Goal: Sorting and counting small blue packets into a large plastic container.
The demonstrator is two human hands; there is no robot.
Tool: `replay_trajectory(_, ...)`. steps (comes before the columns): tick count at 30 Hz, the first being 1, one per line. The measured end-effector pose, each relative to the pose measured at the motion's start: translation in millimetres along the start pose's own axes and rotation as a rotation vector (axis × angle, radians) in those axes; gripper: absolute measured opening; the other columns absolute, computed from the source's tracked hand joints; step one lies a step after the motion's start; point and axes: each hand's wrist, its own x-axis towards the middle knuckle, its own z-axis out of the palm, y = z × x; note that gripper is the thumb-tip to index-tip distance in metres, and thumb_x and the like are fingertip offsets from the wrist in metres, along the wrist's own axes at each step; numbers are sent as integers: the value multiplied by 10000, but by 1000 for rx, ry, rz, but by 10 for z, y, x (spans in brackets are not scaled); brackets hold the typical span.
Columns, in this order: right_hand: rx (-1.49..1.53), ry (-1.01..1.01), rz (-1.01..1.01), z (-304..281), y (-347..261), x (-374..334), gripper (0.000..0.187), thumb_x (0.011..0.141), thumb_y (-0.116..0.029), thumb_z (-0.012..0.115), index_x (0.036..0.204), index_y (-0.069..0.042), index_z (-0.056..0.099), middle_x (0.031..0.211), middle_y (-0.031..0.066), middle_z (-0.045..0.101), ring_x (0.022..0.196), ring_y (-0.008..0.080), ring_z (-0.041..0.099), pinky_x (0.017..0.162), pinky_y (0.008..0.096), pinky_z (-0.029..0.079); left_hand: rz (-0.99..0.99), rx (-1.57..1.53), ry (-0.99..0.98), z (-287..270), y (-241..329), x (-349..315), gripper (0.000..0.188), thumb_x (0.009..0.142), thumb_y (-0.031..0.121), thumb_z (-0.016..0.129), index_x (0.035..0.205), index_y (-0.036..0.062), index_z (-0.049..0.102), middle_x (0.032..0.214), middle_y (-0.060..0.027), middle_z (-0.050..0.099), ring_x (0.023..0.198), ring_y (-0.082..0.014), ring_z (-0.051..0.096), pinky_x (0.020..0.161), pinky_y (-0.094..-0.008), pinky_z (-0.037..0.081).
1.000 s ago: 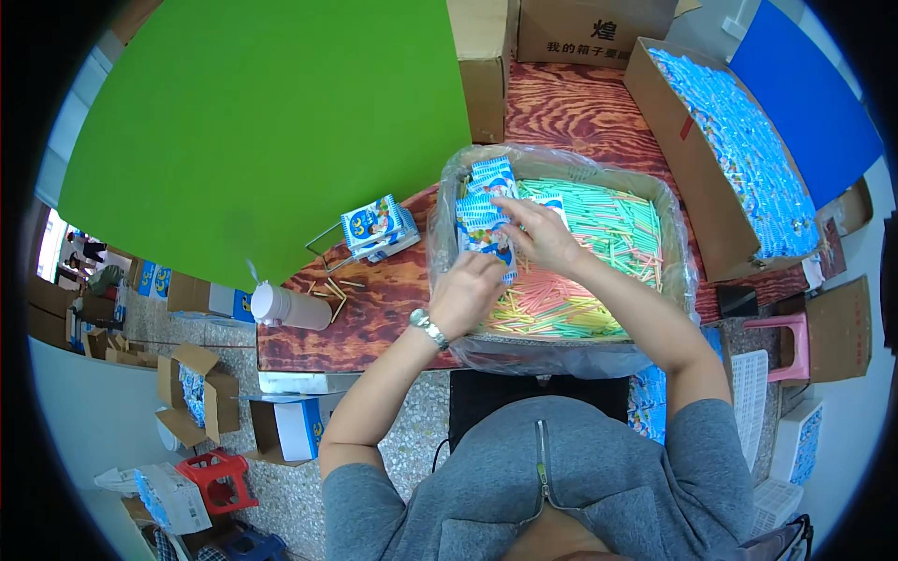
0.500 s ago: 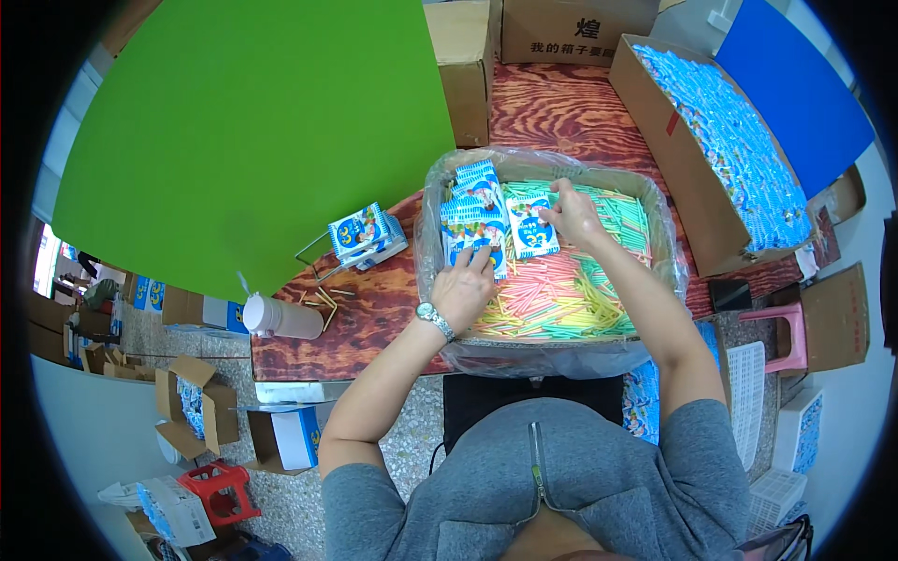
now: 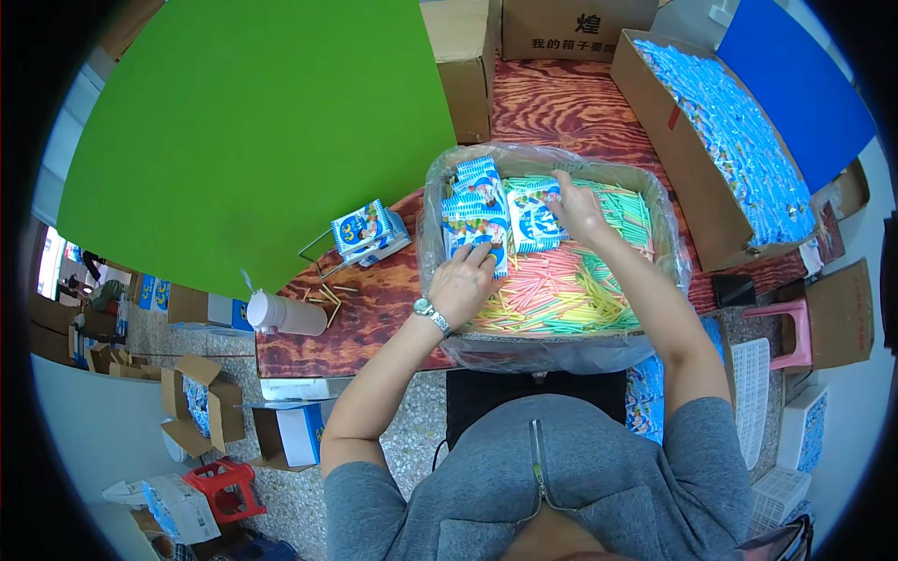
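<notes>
A plastic-lined cardboard box (image 3: 675,234) stands in front of me, full of thin sticks (image 3: 538,285) in pink, yellow and green. Several blue-and-white printed packets (image 3: 475,224) overlap along its left side. My left hand (image 3: 465,283) rests on the lowest of these, fingers stretched out and slightly apart. With my right hand (image 3: 578,213) I grip the right edge of another blue-and-white packet (image 3: 534,221), which lies over the sticks in the middle of the box. The right fingertips are partly hidden at that edge.
More packets sit on a small wire stand (image 3: 323,252) to the left, near a pale pink bottle (image 3: 290,315) and several loose sticks (image 3: 329,297). A long carton of blue packets (image 3: 725,131) stands at the right. Behind are brown cartons (image 3: 465,93); a green panel (image 3: 262,131) fills the upper left.
The right hand has shifted slightly and now holds the middle packet's right edge. That packet looks wider and straighter than before. My left hand stays on the left packets.
</notes>
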Motion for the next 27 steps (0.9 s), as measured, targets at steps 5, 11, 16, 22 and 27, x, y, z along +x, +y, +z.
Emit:
replay_trajectory(5, -89, 66, -179, -258, -113, -163, 327, 881, -132, 639, 1178, -44, 533, 808, 209, 669, 759, 367, 662, 668, 443, 512, -28, -46, 150, -48, 9, -15, 405, 816, 262, 703, 1143, 40, 614, 1244, -132, 575, 1106, -325, 556, 877, -404, 510)
replay_trajectory(11, 909, -135, -234, -500, -623, -452, 132, 945, -100, 598, 1048, -20, 573, 817, -28, 593, 732, 33, 572, 633, 213, 479, -303, -987, 387, 0, 49, 200, 347, 848, 228, 733, 1060, -23, 620, 1146, -165, 633, 995, -201, 634, 735, -322, 545)
replay_trajectory(16, 821, -163, -275, -695, -864, -554, 130, 901, -118, 668, 980, -24, 626, 787, -13, 611, 693, 35, 562, 592, 217, 453, -286, -1207, 356, -48, 1, 141, 279, 881, 234, 718, 784, -10, 623, 660, 31, 578, 626, -26, 468, 538, -231, 393)
replay_trajectory(22, 526, 9, -556, -688, -925, -546, 142, 868, -134, 700, 944, -17, 676, 723, 38, 634, 609, 88, 574, 553, 236, 451, -301, -1238, 347, -14, -36, 63, 279, 860, 213, 741, 749, -7, 609, 642, 35, 569, 592, -21, 447, 498, -236, 374)
replay_trajectory(27, 546, -35, -517, -600, -868, -626, 129, 880, -120, 678, 954, -14, 671, 732, 43, 632, 692, 107, 628, 615, 264, 492, -266, -1086, 284, -68, -134, -38, 265, 851, 203, 750, 760, -9, 620, 657, 14, 602, 611, -24, 495, 517, -238, 419)
